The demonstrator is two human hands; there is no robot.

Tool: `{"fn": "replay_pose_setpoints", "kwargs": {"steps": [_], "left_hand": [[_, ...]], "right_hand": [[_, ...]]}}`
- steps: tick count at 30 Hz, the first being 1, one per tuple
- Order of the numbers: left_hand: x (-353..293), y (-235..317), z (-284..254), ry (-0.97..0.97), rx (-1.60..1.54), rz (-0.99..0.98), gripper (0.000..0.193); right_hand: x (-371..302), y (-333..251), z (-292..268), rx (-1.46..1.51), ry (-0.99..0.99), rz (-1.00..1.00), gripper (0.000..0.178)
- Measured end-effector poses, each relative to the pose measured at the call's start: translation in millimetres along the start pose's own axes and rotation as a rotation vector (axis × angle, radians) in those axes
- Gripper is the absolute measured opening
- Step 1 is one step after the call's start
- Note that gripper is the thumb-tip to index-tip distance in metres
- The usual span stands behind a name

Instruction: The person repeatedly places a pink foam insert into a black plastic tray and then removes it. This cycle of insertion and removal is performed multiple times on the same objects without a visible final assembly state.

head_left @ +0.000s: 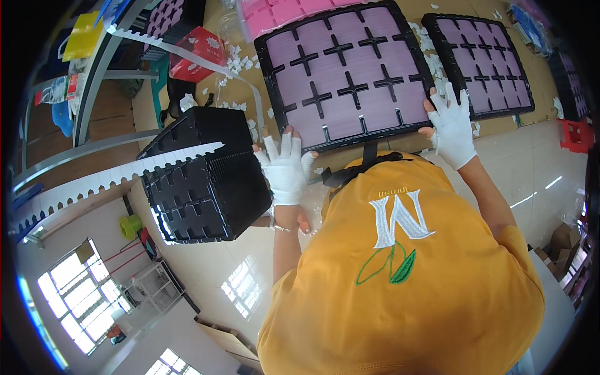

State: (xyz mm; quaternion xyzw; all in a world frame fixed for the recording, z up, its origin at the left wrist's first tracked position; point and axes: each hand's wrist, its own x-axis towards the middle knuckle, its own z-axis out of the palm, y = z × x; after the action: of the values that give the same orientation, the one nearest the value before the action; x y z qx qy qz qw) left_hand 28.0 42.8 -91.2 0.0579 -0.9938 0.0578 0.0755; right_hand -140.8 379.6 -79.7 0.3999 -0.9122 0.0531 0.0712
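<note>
A black plastic tray (369, 132) lies on the brown table before me, its cells filled with light purple sheets and divided by black crosses. My left hand (284, 169), in a white glove with bare fingertips, is at the tray's near left corner, fingers stretched out. At the near right corner is my right hand (452, 128), gloved the same way, with fingers spread and the thumb beside the rim. Neither hand grips anything; whether the fingertips press on the rim I cannot tell.
Left of my left hand rises a stack of black trays (244, 181). A second filled tray (458, 69) lies to the right. Pink sheets (269, 19), a red box (199, 53) and white scraps (234, 65) are around. A notched white strip (119, 173) juts in from a metal shelf frame (94, 81).
</note>
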Motion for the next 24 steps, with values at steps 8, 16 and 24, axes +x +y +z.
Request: {"fn": "replay_pose_setpoints", "kwargs": {"steps": [8,16,24], "left_hand": [[5,16,-6,0.029,-0.136,0.019,0.047],[-4,-8,-31,0.103,-0.188,-0.077,0.042],[123,-34,-3,0.229,-0.149,-0.056,0.048]], "right_hand": [[14,-22,11,0.086,0.016,-0.084,0.059],[26,11,-9,0.02,0.108,0.052,0.048],[124,36,7,-0.092,0.144,0.041,0.052]]}}
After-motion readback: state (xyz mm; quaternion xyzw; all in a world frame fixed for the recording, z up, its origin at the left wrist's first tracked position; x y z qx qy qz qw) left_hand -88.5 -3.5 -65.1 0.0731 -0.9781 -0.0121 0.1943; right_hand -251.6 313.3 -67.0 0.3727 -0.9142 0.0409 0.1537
